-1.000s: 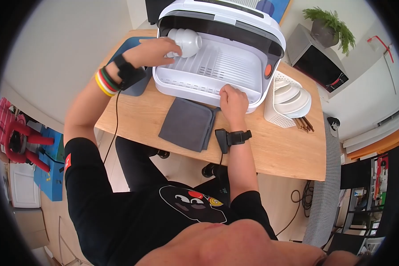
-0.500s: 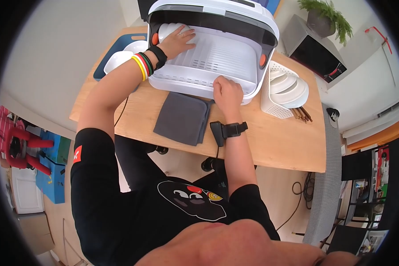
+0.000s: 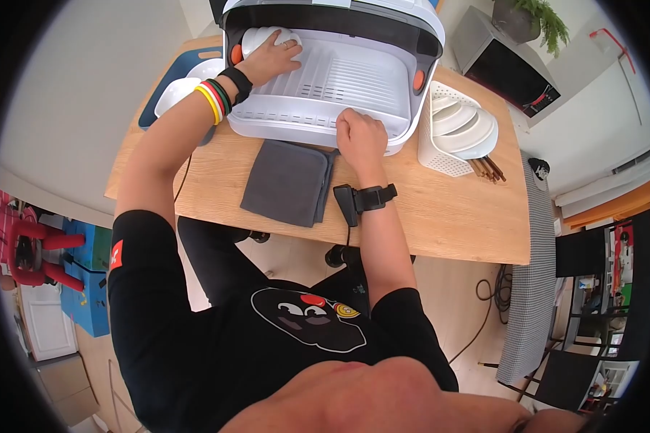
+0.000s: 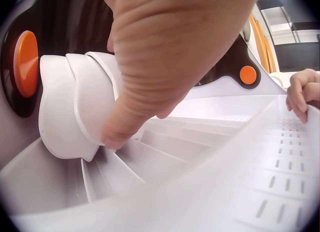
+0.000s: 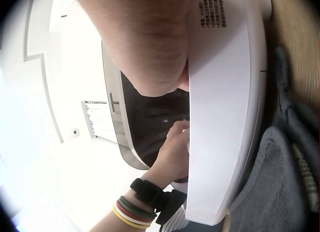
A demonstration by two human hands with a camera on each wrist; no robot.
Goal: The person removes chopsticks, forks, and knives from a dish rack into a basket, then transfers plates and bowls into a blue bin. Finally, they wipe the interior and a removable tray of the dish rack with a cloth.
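Observation:
White bowls (image 3: 256,40) (image 4: 60,102) stand on edge side by side at the left end of the slotted white tray inside a white cabinet (image 3: 289,128). Against them lies the left hand (image 3: 267,61) (image 4: 155,62), fingers spread in the head view, thumb touching a bowl in the left wrist view. The fingers' far side is partly hidden there. The right hand (image 3: 362,141) (image 4: 305,94) grips the cabinet's front edge near its right end, fingers curled over it.
A blue bin (image 3: 167,81) with white dishes stands left of the cabinet. A folded grey cloth (image 3: 285,182) lies in front. On the right are a white perforated basket (image 3: 440,155) with plates and brown sticks, and a microwave (image 3: 509,72) behind it.
The left hand has moved from the side of the bowls to over them, and its fingers have spread. The bowls sit farther left in the cabinet. The right hand keeps its place on the edge.

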